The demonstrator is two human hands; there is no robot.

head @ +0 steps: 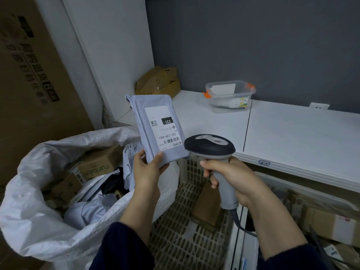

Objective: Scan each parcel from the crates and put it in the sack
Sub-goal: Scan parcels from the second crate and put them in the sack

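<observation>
My left hand (pixel 148 168) pinching grey parcel (pixel 155 129), label reading "231-239-K01"; right hand (pixel 231 180) gripping scanner (pixel 210 147). "runben" box (pixel 99 164) lying in sack (pixel 35 217).

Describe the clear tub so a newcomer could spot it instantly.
Find the white counter along the grey wall. Near its back edge sits the clear plastic tub, right of a crumpled brown parcel. Only it is see-through with orange latches.

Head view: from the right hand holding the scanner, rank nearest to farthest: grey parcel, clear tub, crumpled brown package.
1. Grey parcel, just left, in the left hand.
2. Clear tub, ahead on the white counter.
3. Crumpled brown package, far back corner.
</observation>
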